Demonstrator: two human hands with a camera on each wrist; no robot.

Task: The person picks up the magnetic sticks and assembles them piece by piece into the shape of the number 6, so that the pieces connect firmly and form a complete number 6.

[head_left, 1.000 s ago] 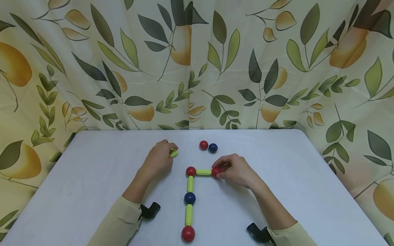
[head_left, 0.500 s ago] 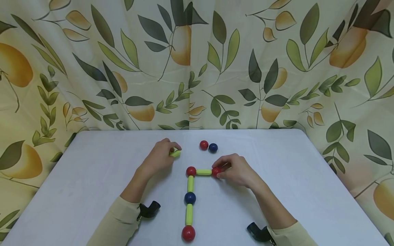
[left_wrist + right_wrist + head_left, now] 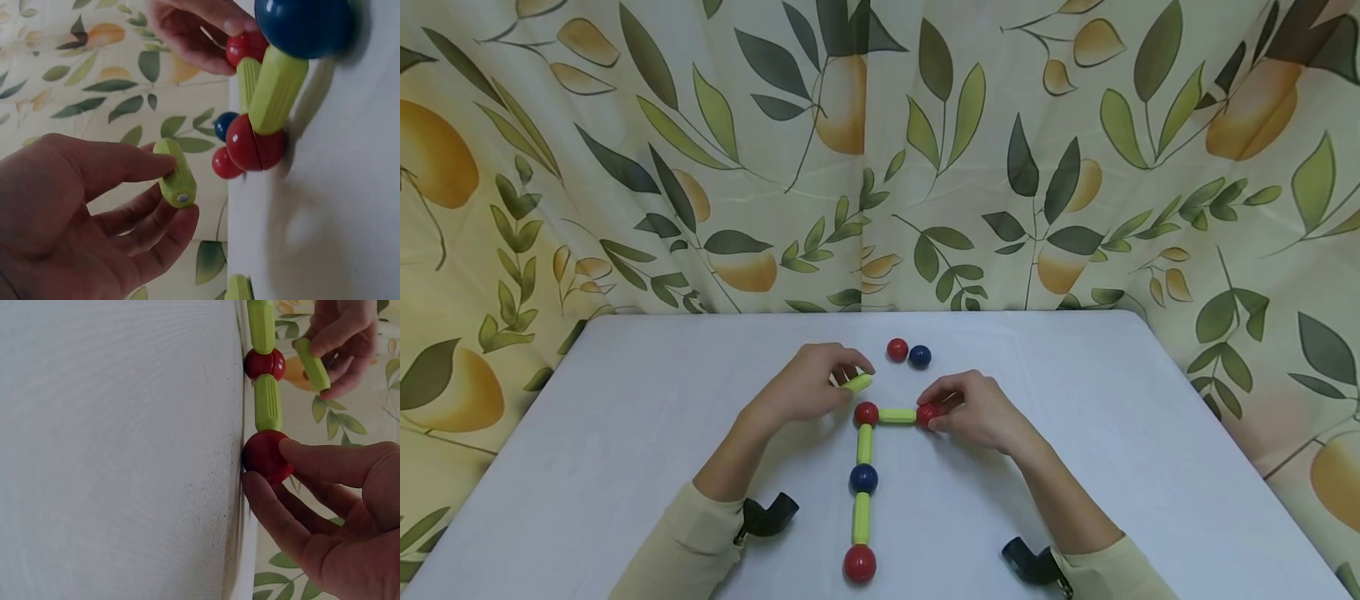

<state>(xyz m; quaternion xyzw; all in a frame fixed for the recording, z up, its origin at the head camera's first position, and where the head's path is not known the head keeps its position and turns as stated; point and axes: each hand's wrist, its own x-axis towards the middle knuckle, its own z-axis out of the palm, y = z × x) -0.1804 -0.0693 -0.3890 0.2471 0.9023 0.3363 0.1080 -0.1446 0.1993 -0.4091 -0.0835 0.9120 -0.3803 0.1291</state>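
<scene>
My left hand (image 3: 808, 383) pinches a lime-green magnetic rod (image 3: 178, 178) between thumb and fingers, held above the table; a silvery dot shows on its end. With fingertips and thumb my right hand (image 3: 977, 408) grips the red ball (image 3: 265, 456) at the right end of a joined row. From that ball a green rod (image 3: 897, 416) leads left to a corner red ball (image 3: 867, 413). Below the corner, another rod (image 3: 865, 444), a blue ball (image 3: 863, 478), a further rod (image 3: 861, 518) and a red ball (image 3: 860, 563) run toward me.
A loose red ball (image 3: 897, 349) and a loose blue ball (image 3: 920, 357) sit side by side toward the table's back. Another green rod (image 3: 239, 287) shows at the left wrist view's bottom edge. A patterned curtain (image 3: 880, 167) hangs behind the white table (image 3: 587, 467).
My left hand has moved right with the green rod, from the left of the structure to just above the corner red ball. My right hand stays on its red ball.
</scene>
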